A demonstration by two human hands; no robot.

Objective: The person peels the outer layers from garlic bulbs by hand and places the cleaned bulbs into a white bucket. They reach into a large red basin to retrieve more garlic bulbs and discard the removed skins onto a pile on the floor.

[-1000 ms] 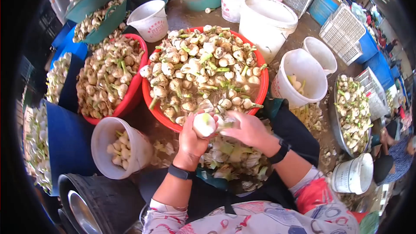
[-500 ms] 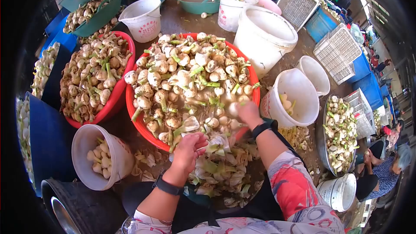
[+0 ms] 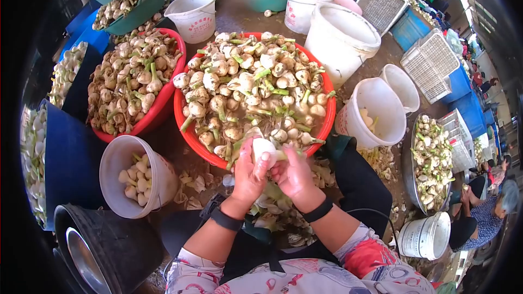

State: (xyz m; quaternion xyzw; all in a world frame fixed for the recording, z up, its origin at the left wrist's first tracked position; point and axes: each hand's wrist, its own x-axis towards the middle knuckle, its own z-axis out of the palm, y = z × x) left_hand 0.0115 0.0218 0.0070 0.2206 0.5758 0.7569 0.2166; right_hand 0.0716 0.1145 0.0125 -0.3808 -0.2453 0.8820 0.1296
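A pale garlic bulb (image 3: 263,151) is held up at the near rim of the red basin (image 3: 330,110). My left hand (image 3: 249,173) is closed around the bulb, fingers behind it and thumb in front. My right hand (image 3: 297,177) closes on the bulb's greenish stem at the right side. Behind both hands, the basin is heaped with muddy garlic bulbs (image 3: 218,76) in brown water, many with cut green stems. Peeled garlic skins (image 3: 269,218) lie in a pile below my wrists.
On the left stand a white bucket (image 3: 163,177) of cleaned bulbs and a second red basin (image 3: 177,57) full of garlic. White buckets (image 3: 376,109) line the right, near a metal basin (image 3: 408,169) of garlic. Another person (image 3: 485,215) sits at far right.
My right hand has come back from the basin's water to my left hand. A white bulb is now held between both hands, and the left has closed on it. The view has shifted slightly.
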